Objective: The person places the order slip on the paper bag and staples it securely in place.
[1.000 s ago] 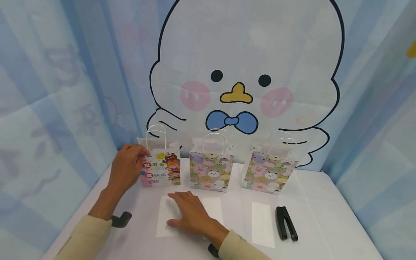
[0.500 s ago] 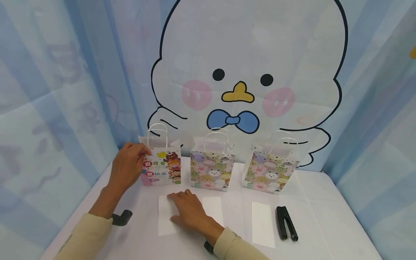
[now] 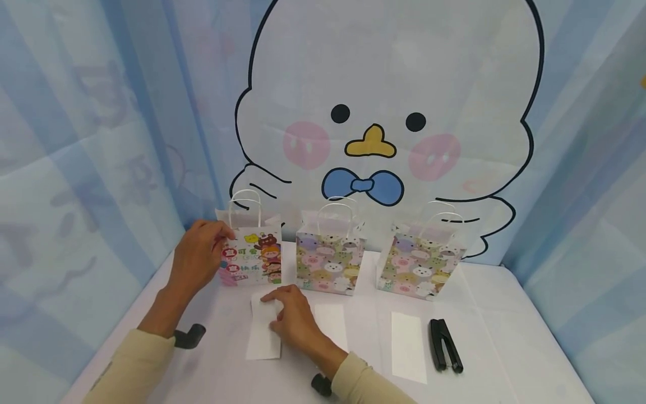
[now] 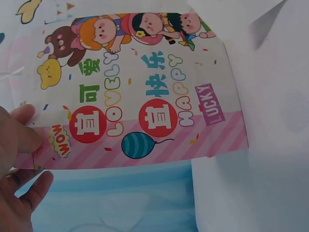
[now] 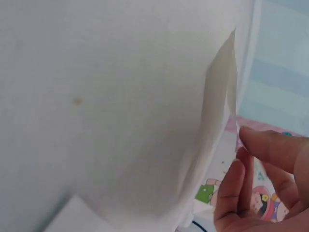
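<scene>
At the back left, a small white paper gift bag (image 3: 254, 264) with cartoon children and coloured lettering stands upright, its twisted paper handles raised. My left hand (image 3: 198, 258) pinches its left upper edge, thumb on the printed front (image 4: 130, 96) and fingers behind. In front of this bag, a white slip of paper (image 3: 263, 336) is partly lifted off the table. My right hand (image 3: 295, 320) pinches its edge between thumb and fingertips. The right wrist view shows the slip (image 5: 219, 92) tilted up and bowed, with the right hand (image 5: 265, 179) at its edge.
Two gift bags with animal-face prints stand in the same row, a middle bag (image 3: 330, 264) and a right bag (image 3: 421, 266). Two more white slips lie flat, a near one (image 3: 332, 325) beside my right hand and another (image 3: 409, 348) left of a black stapler (image 3: 444, 345).
My right hand has drawn its fingers together on the white slip and raised it, shifting slightly toward the bag. My left hand stays at the left bag's edge.
</scene>
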A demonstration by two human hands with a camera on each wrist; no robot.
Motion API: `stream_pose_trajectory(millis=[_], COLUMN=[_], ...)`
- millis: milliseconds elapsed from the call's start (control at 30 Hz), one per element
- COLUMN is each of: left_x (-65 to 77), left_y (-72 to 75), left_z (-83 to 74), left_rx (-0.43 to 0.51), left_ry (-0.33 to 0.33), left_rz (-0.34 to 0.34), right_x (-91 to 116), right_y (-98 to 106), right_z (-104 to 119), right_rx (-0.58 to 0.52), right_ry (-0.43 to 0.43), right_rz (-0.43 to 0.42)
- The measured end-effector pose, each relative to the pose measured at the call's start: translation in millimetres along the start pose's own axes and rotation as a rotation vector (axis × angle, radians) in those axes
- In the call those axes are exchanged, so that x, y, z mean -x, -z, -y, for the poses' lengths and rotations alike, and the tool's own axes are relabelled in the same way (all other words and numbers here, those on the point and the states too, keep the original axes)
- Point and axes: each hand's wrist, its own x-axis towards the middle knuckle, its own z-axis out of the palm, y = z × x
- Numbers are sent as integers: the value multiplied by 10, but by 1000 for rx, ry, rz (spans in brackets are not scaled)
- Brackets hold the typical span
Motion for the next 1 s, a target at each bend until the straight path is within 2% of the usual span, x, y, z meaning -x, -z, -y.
stream_pose_trajectory(millis=[233,500,867,1000], left_x=[4,21,59,62], left_y=[18,15,61,65], left_z=[8,-4,-30,-37], left_rx=[11,25,33,34], left_ry=[4,4,30,40], left_rz=[2,13,45,59], right_x=[-33,-109,-294,-345], right_y=[46,148,218,216], right_z=[-8,153,392,466], right_rx=[-51,-68,-175,-224], right_ry=[94,155,204,194], right_rz=[-16,-51,-129,-147])
